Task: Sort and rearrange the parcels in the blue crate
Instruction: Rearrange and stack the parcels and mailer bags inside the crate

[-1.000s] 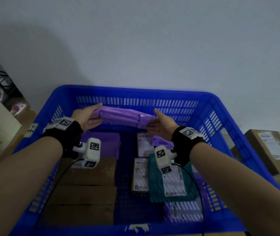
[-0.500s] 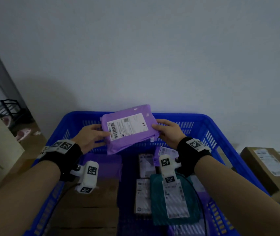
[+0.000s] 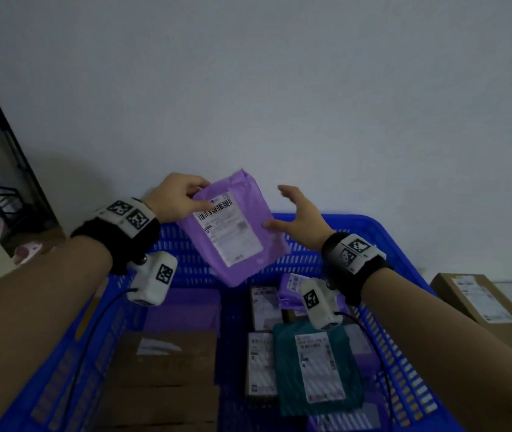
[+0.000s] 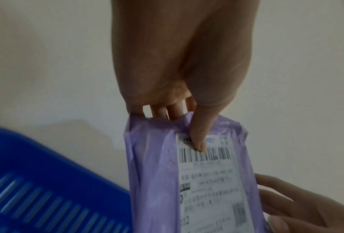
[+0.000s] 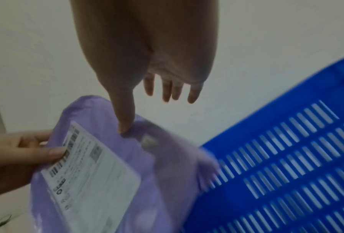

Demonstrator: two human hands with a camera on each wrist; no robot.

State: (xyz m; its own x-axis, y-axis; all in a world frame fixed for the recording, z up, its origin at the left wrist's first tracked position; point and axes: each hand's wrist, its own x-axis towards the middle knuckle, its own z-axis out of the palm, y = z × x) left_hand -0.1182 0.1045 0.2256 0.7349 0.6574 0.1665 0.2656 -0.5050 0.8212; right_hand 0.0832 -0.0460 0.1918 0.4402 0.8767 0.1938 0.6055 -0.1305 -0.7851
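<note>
- Head view: left hand (image 3: 176, 197) pinches the purple parcel (image 3: 233, 229) by its top edge, above the blue crate (image 3: 382, 241); right hand (image 3: 298, 213), fingers spread, only its thumb touching; brown boxes (image 3: 167, 369) and a teal parcel (image 3: 314, 366) already lie flat below, so sorting looks partway done; half a second ago both hands held the parcel level, now it hangs tilted.
- Left wrist view: thumb (image 4: 198, 134) clamps the label.
- Right wrist view: fingers (image 5: 167, 88) apart, holding nothing.
</note>
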